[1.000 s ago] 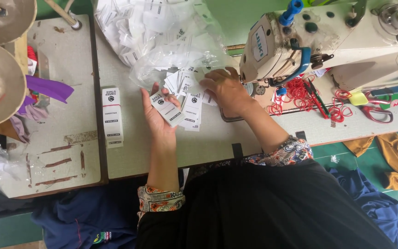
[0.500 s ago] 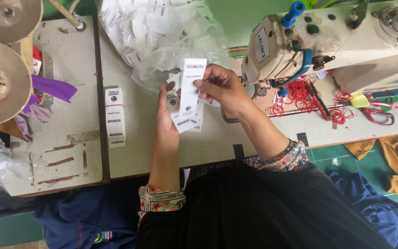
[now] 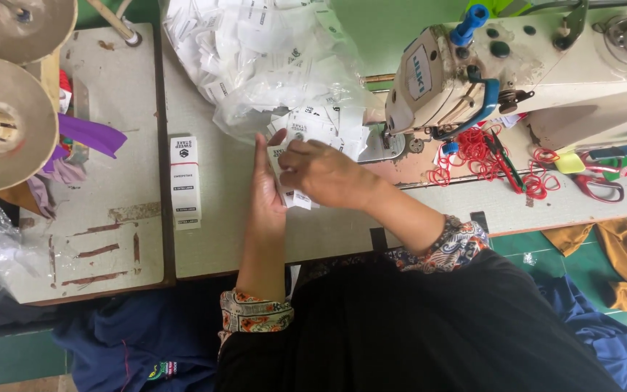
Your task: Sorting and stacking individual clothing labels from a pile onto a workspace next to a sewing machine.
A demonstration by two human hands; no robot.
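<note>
My left hand (image 3: pixel 267 190) stands edge-up on the table and holds a small stack of white printed labels (image 3: pixel 293 197) against its palm. My right hand (image 3: pixel 322 174) lies over the same stack from the right, fingers curled on the labels and covering most of them. Just behind the hands, loose white labels (image 3: pixel 321 129) spill from a clear plastic bag (image 3: pixel 263 58) full of more labels. A neat row of labels (image 3: pixel 184 183) lies flat on the table to the left of my left hand.
A white sewing machine (image 3: pixel 531 65) stands at the right rear, with red thread tangles (image 3: pixel 473 154) and red-handled scissors (image 3: pixel 598 186) in front of it. Two large thread cones (image 3: pixel 1 123) and purple fabric (image 3: pixel 88 135) sit at the far left. Orange cloth (image 3: pixel 622 254) hangs below the table edge.
My right hand held one label up over the stack half a second ago; now it has come down onto the labels in my left hand. Both hands sit slightly lower on the table.
</note>
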